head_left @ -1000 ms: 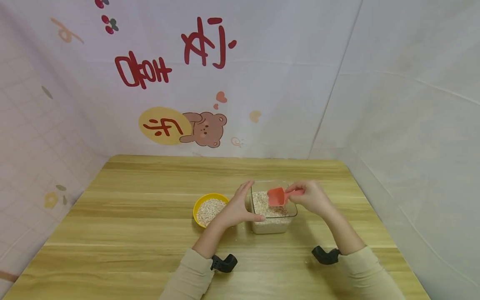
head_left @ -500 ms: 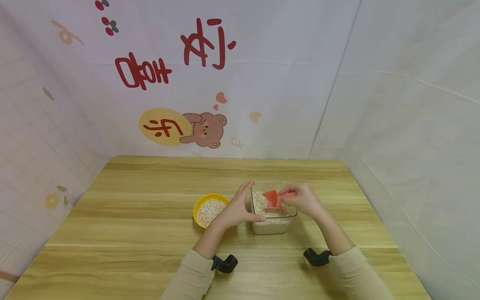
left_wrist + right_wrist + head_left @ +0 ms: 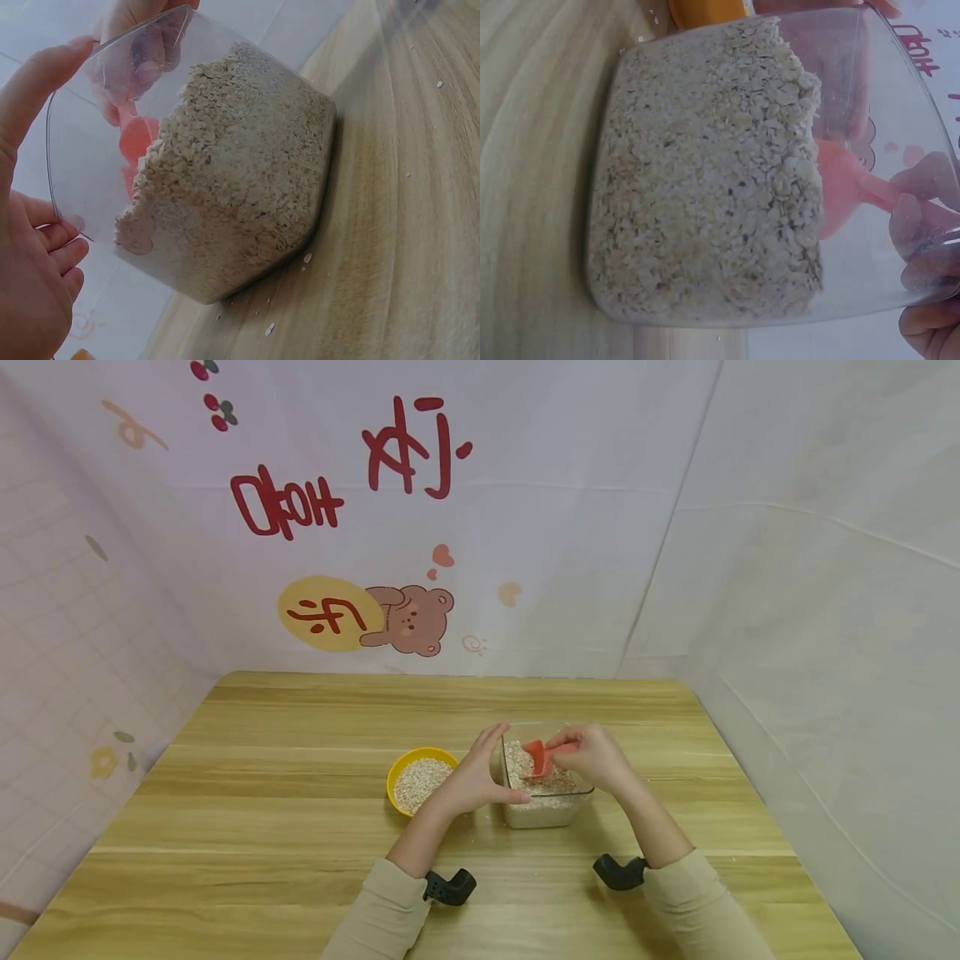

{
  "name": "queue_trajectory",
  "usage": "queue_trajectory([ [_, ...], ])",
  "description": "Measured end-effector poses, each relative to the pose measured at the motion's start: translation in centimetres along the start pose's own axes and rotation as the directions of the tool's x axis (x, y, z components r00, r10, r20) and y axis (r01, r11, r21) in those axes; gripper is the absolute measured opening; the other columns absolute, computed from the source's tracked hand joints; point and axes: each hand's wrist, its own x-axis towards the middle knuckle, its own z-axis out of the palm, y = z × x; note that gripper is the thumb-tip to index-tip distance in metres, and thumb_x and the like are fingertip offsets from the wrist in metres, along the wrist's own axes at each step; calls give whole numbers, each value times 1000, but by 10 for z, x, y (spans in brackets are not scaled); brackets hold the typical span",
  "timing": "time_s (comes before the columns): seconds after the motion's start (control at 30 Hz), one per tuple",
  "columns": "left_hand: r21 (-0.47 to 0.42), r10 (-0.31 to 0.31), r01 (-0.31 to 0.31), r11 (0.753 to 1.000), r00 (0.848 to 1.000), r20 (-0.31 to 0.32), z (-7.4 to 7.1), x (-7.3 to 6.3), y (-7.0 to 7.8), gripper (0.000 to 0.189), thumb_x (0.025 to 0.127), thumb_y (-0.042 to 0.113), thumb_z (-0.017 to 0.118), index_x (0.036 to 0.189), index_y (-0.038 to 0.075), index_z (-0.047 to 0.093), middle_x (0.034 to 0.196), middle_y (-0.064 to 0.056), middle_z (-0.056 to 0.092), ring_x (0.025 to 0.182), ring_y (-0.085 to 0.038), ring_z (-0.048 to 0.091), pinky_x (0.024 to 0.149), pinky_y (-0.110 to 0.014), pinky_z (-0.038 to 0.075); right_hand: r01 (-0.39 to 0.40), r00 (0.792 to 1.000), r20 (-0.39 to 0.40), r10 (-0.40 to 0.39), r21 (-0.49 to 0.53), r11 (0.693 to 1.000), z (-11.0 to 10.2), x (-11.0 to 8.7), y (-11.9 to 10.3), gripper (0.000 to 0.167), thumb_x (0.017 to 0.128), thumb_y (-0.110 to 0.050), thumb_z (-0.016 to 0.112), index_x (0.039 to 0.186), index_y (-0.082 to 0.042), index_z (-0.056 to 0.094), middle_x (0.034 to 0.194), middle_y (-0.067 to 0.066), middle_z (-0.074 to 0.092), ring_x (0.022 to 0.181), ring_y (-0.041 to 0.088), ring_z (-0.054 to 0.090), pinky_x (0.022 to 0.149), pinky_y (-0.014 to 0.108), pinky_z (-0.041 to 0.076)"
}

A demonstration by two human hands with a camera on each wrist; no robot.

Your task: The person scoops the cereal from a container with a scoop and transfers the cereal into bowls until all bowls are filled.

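A clear square-cornered container [image 3: 586, 806], well filled with rolled oats [image 3: 705, 165], stands on the table right of centre. My left hand [image 3: 471, 781] grips its left side, thumb at the near rim and fingers at the far corner. From the right, my right hand [image 3: 596, 758] holds a pink-red scoop [image 3: 534, 760] by the handle, reaching in over the rim. In the right wrist view the scoop [image 3: 840, 187] shows through the wall, its head partly sunk in the oats. Just left of the container is a yellow bowl [image 3: 391, 787] with oats in it.
The wooden table [image 3: 262, 843] carries a few loose oat flakes [image 3: 270, 328] near the container. Behind it hangs a white printed backdrop [image 3: 570, 527], with pale fabric walls on both sides.
My right hand has moved leftward with the scoop, whose head has turned and sunk lower into the oats. My left hand and the container have stayed in place.
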Motion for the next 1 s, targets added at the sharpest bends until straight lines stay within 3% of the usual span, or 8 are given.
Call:
queue_trajectory([
  [0.1, -3, -1, 1, 1000, 1000, 3, 0, 0, 0, 113, 67, 36, 88, 154, 21, 17, 158, -3, 11, 141, -27, 17, 108, -53, 24, -9, 1000, 3, 9, 31, 999, 1, 1, 2, 17, 76, -2, 66, 89, -8, 75, 79, 2, 68, 48, 12, 43, 49, 26, 41],
  [0.17, -8, -2, 2, 1000, 1000, 2, -1, 0, 0, 114, 67, 38, 88, 154, 22, 17, 158, -2, 11, 141, -27, 17, 108, -54, 23, -12, 1000, 14, 11, 69, 998, 1, 1, 4, 18, 77, -2, 65, 91, -7, 75, 79, 7, 69, 49, 17, 48, 51, 30, 46],
  [0.33, -12, -4, 4, 1000, 1000, 4, -2, 0, 0, 115, 65, 41, 88, 154, 22, 17, 158, -2, 10, 141, -27, 16, 108, -54, 23, -32, 999, 42, 26, 162, 986, 1, 3, 8, 17, 81, -4, 65, 95, -4, 74, 85, 16, 70, 70, 36, 63, 62, 49, 52],
  [0.43, -11, 1, -1, 1000, 1000, 8, -2, 0, 0, 114, 66, 40, 87, 154, 21, 17, 158, -3, 10, 141, -27, 16, 108, -54, 23, -43, 998, 44, 35, 179, 983, 0, 4, 9, 16, 82, -5, 66, 96, -3, 74, 87, 16, 70, 74, 37, 64, 65, 50, 52],
  [0.83, -11, 1, -1, 1000, 1000, 19, 0, 1, -2, 113, 68, 42, 86, 154, 22, 17, 159, -4, 9, 142, -27, 15, 108, -55, 23, -93, 996, 15, 92, 250, 964, -6, -1, 18, 23, 84, -12, 71, 103, 0, 72, 88, 21, 67, 77, 40, 63, 76, 43, 51],
  [1.0, -19, 10, -10, 1000, 1000, 16, -1, 0, -2, 113, 68, 42, 86, 154, 23, 16, 159, -4, 9, 142, -28, 15, 108, -56, 23, -91, 996, 5, 93, 274, 957, -10, -5, 20, 25, 85, -14, 72, 105, 0, 71, 84, 28, 64, 78, 45, 60, 65, 37, 48],
])
